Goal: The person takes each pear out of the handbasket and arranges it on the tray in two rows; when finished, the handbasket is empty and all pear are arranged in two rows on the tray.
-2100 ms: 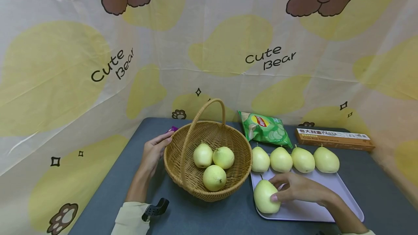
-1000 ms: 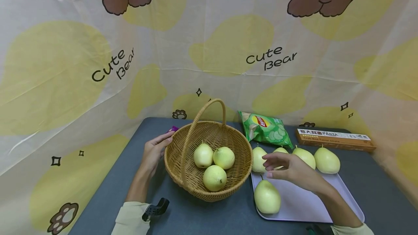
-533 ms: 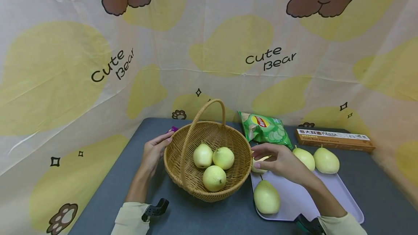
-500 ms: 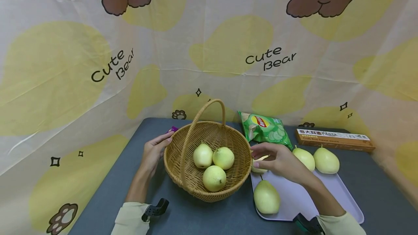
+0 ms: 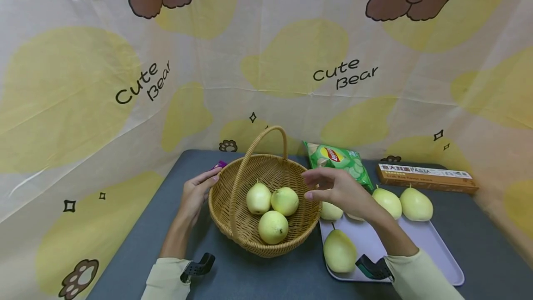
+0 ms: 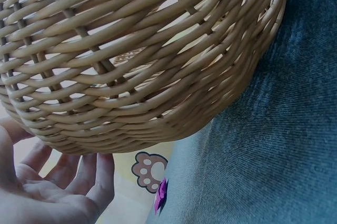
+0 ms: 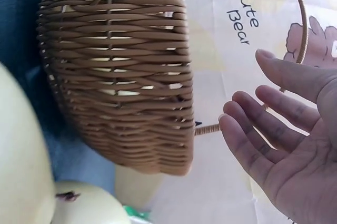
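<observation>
A woven wicker basket (image 5: pixel 266 249) with a tall arched handle stands mid-table, holding three pale green pears (image 5: pixel 273 227). At its left rim, my left hand (image 5: pixel 191 198) touches the wicker with relaxed fingers; the left wrist view shows those fingers (image 6: pixel 100 176) against the rim. My right hand (image 5: pixel 341 193) hovers over the right rim, fingers loosely bent and apart, nothing held. In the right wrist view its palm shows bare beside the wicker wall (image 7: pixel 121 66). One pear (image 5: pixel 340 251) stands at the front left of the lilac tray (image 5: pixel 437 263); several more line its back, partly hidden by my right hand.
Behind the tray lie a green chip bag (image 5: pixel 354 165) and a long brown pasta box (image 5: pixel 429 178). A small purple packet (image 5: pixel 220 165) shows behind the basket's left rim. A patterned cloth (image 5: pixel 275 59) hangs behind the grey table.
My right hand has let go of the front tray pear, risen past the back row and moved left to the basket's right rim. The left hand and the basket have stayed put.
</observation>
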`<state>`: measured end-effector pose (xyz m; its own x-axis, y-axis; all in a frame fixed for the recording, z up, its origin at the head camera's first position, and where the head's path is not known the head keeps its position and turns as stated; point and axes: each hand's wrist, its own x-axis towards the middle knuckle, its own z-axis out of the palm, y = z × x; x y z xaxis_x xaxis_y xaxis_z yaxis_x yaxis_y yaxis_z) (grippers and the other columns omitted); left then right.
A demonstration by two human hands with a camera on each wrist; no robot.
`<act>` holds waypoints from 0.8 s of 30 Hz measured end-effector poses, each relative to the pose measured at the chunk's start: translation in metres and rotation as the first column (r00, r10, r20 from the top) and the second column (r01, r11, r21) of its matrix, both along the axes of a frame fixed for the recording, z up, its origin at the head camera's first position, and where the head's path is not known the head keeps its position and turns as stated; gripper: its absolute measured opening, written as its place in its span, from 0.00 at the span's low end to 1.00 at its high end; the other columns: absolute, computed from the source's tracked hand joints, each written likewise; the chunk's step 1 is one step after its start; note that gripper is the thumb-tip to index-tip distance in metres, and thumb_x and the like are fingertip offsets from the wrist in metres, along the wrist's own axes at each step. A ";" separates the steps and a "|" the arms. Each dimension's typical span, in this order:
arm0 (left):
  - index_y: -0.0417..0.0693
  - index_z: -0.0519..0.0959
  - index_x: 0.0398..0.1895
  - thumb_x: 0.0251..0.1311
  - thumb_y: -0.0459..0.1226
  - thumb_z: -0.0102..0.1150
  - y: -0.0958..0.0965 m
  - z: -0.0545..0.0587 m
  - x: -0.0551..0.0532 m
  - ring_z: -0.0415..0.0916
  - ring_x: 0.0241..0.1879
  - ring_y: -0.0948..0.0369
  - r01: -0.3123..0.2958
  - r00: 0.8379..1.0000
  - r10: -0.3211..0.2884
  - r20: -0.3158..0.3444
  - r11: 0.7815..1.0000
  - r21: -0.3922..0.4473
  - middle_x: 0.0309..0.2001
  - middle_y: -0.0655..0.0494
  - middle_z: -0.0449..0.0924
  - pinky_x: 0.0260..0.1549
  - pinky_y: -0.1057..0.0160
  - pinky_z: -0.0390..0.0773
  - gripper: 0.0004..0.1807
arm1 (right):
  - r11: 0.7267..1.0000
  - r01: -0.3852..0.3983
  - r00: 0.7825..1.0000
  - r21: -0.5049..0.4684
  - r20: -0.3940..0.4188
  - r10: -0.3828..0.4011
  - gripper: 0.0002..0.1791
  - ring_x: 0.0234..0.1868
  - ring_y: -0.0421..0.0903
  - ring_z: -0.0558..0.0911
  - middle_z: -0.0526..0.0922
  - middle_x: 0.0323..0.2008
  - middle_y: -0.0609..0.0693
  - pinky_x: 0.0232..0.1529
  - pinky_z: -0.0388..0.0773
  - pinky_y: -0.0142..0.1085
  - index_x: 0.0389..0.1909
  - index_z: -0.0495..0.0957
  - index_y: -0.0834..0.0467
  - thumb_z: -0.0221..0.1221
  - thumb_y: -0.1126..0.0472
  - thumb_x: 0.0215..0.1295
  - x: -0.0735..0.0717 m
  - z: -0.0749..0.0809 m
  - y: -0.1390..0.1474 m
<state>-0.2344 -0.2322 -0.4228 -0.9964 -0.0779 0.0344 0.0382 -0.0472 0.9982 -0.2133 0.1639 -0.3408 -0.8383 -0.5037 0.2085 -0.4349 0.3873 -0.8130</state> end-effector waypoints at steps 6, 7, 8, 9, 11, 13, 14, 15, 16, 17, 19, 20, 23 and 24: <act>0.41 0.79 0.70 0.77 0.40 0.61 0.000 0.000 0.001 0.84 0.57 0.65 -0.005 1.000 0.005 -0.006 1.000 -0.002 0.73 0.49 0.76 0.48 0.64 0.88 0.23 | 1.000 -0.006 1.000 0.024 -0.028 0.007 0.23 0.55 0.50 0.85 0.87 0.52 0.50 0.56 0.85 0.44 0.60 0.84 0.56 0.73 0.56 0.67 -0.009 0.012 -0.018; 0.41 0.80 0.70 0.77 0.40 0.62 0.000 0.000 0.001 0.84 0.57 0.65 -0.008 1.000 0.008 -0.005 1.000 -0.001 0.73 0.49 0.76 0.48 0.64 0.88 0.23 | 1.000 -0.008 1.000 0.027 -0.028 0.009 0.23 0.55 0.49 0.84 0.87 0.52 0.50 0.57 0.84 0.44 0.60 0.84 0.56 0.74 0.55 0.67 -0.011 0.015 -0.020; 0.41 0.79 0.70 0.77 0.40 0.62 0.000 0.000 0.001 0.83 0.57 0.65 -0.006 1.000 0.006 -0.005 1.000 -0.003 0.73 0.49 0.76 0.48 0.64 0.88 0.23 | 1.000 -0.013 1.000 0.026 -0.022 0.013 0.23 0.55 0.49 0.84 0.87 0.52 0.49 0.57 0.84 0.46 0.60 0.84 0.56 0.74 0.55 0.67 -0.013 0.017 -0.023; 0.41 0.79 0.70 0.77 0.40 0.62 0.000 0.000 0.001 0.83 0.57 0.65 -0.007 1.000 0.007 -0.004 1.000 -0.002 0.73 0.49 0.76 0.48 0.64 0.88 0.23 | 1.000 -0.014 1.000 0.028 -0.017 0.014 0.23 0.55 0.49 0.85 0.87 0.52 0.49 0.57 0.84 0.47 0.60 0.84 0.55 0.74 0.55 0.66 -0.014 0.019 -0.026; 0.41 0.79 0.70 0.76 0.40 0.62 0.000 0.000 0.001 0.83 0.57 0.66 -0.009 1.000 0.009 -0.004 1.000 0.001 0.73 0.48 0.76 0.49 0.64 0.88 0.23 | 0.999 -0.025 1.000 0.026 -0.009 0.025 0.23 0.55 0.50 0.85 0.87 0.52 0.49 0.57 0.84 0.48 0.60 0.84 0.55 0.74 0.56 0.66 -0.017 0.022 -0.032; 0.40 0.79 0.71 0.77 0.40 0.62 0.000 0.000 0.000 0.83 0.57 0.66 -0.006 1.000 0.006 -0.005 1.000 0.000 0.73 0.48 0.75 0.49 0.64 0.88 0.24 | 0.999 -0.032 0.999 0.029 -0.003 0.033 0.23 0.54 0.50 0.85 0.88 0.51 0.50 0.55 0.84 0.47 0.60 0.84 0.55 0.75 0.56 0.65 -0.020 0.025 -0.037; 0.40 0.78 0.71 0.77 0.40 0.62 0.000 0.000 0.000 0.83 0.58 0.66 -0.004 1.000 0.004 -0.005 1.000 -0.002 0.74 0.48 0.75 0.49 0.64 0.88 0.24 | 0.999 -0.035 0.999 0.033 -0.001 0.035 0.23 0.53 0.50 0.85 0.88 0.50 0.50 0.54 0.85 0.46 0.60 0.85 0.55 0.75 0.56 0.65 -0.021 0.026 -0.040; 0.40 0.79 0.70 0.77 0.40 0.62 0.000 0.000 0.000 0.83 0.58 0.65 -0.007 1.000 0.007 -0.005 1.000 0.000 0.73 0.48 0.76 0.49 0.64 0.88 0.24 | 0.998 -0.040 0.999 0.039 0.002 0.040 0.24 0.53 0.50 0.85 0.88 0.50 0.50 0.53 0.85 0.45 0.60 0.85 0.55 0.75 0.57 0.65 -0.023 0.027 -0.042; 0.40 0.79 0.71 0.77 0.40 0.62 0.000 0.000 0.000 0.83 0.58 0.65 -0.006 1.000 0.006 -0.005 1.000 -0.003 0.73 0.49 0.75 0.49 0.64 0.88 0.24 | 0.998 -0.045 0.999 0.044 0.003 0.045 0.24 0.52 0.50 0.86 0.88 0.50 0.50 0.52 0.85 0.44 0.61 0.85 0.55 0.75 0.57 0.65 -0.025 0.027 -0.045; 0.41 0.79 0.70 0.77 0.41 0.62 0.000 0.001 0.000 0.83 0.58 0.65 -0.008 1.000 0.008 -0.004 1.000 -0.005 0.73 0.49 0.76 0.49 0.64 0.88 0.24 | 0.997 -0.051 0.999 0.053 0.002 0.051 0.24 0.53 0.49 0.86 0.89 0.50 0.50 0.52 0.85 0.44 0.61 0.85 0.56 0.75 0.57 0.65 -0.027 0.028 -0.048; 0.42 0.79 0.70 0.77 0.41 0.62 0.000 0.001 0.000 0.83 0.58 0.65 -0.009 1.000 0.009 -0.003 1.000 -0.008 0.73 0.49 0.76 0.49 0.64 0.88 0.23 | 0.995 -0.060 0.998 0.079 0.002 0.060 0.25 0.53 0.47 0.86 0.89 0.51 0.49 0.53 0.86 0.44 0.62 0.84 0.56 0.75 0.56 0.65 -0.031 0.029 -0.053; 0.42 0.80 0.70 0.77 0.41 0.62 0.000 0.001 0.001 0.83 0.58 0.65 -0.010 1.000 0.010 -0.002 1.000 -0.009 0.73 0.49 0.76 0.49 0.64 0.88 0.23 | 0.994 -0.066 0.998 0.088 0.005 0.066 0.25 0.54 0.47 0.86 0.89 0.52 0.50 0.55 0.85 0.44 0.62 0.84 0.56 0.75 0.56 0.65 -0.034 0.030 -0.056; 0.43 0.80 0.70 0.77 0.41 0.62 0.000 0.002 0.001 0.83 0.58 0.65 -0.010 1.000 0.010 -0.001 1.000 -0.009 0.73 0.49 0.76 0.49 0.64 0.88 0.23 | 0.989 -0.090 0.996 0.117 0.005 0.090 0.26 0.56 0.47 0.85 0.88 0.54 0.51 0.58 0.84 0.45 0.64 0.83 0.57 0.74 0.55 0.67 -0.042 0.032 -0.063; 0.43 0.80 0.70 0.77 0.41 0.62 0.001 0.002 0.001 0.83 0.58 0.65 -0.010 1.000 0.010 -0.001 1.000 -0.009 0.73 0.49 0.76 0.49 0.64 0.88 0.23 | 0.988 -0.097 0.995 0.122 0.011 0.097 0.26 0.56 0.47 0.85 0.89 0.54 0.51 0.58 0.84 0.45 0.64 0.83 0.57 0.74 0.55 0.67 -0.045 0.032 -0.065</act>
<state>-0.2336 -0.2317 -0.4210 -0.9955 -0.0874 0.0359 0.0393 -0.0383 0.9985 -0.2579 0.0984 -0.3089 -0.7852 -0.6040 0.1365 -0.4712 0.4398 -0.7646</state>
